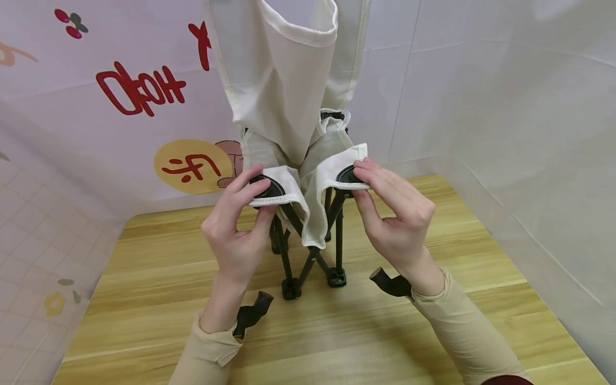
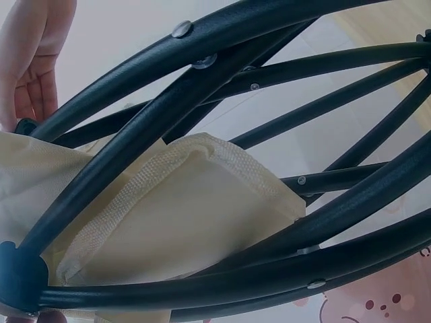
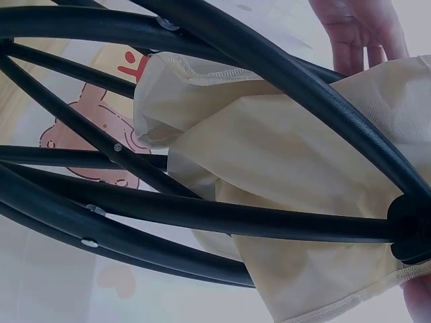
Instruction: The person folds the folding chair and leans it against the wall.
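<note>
Folding chair [image 1: 293, 123]: it stood upright on the worktop, between the person's two hands, its black legs [image 1: 339, 246] crossed and close together.
Front corners: a black patch marked each, the left one [image 1: 275, 188] and the right one [image 1: 344, 175], with the pale seat cloth [image 1: 315, 214] sagging between.
Left hand [image 1: 238, 230]: its grip pinched the left corner, fingers on top, thumb beneath.
Right hand [image 1: 398, 219]: its grip pinched the right corner likewise.
Underside: only the wrist views showed the cloth's lower face [image 2: 195, 215] and the silvery rivets [image 3: 90, 243] close up.
Feet: two front ones [image 1: 291, 289] showed whole from the head view; the rear ones were mostly hidden.
Cut off: the backrest ran past the top edge; a dark red patch [image 1: 507, 380] at the bottom was too slight to identify.
Worktop [image 1: 361, 342]: wood-grained, before a white backdrop [image 1: 130, 128] with red lettering.
</note>
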Tool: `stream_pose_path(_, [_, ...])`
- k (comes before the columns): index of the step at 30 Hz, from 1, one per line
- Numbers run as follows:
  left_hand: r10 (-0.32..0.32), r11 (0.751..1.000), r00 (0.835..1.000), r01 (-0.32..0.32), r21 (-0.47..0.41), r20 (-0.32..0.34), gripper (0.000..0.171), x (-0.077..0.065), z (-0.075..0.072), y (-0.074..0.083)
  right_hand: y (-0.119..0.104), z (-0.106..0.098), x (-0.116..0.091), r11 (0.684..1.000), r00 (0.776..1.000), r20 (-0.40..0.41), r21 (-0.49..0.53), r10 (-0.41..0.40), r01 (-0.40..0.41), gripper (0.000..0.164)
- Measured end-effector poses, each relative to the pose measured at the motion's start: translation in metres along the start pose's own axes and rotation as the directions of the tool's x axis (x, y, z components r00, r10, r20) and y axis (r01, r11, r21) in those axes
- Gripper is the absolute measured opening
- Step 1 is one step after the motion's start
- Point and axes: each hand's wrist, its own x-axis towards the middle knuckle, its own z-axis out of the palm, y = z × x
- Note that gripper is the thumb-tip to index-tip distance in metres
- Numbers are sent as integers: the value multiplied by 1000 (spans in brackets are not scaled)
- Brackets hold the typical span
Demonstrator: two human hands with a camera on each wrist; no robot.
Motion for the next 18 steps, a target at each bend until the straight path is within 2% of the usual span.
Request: stream_pose_path(18, [-3, 1000, 999, 3, 7, 40, 21, 4, 7, -1, 1, 6, 5, 1000, 1000, 9, 9, -9, 9, 12])
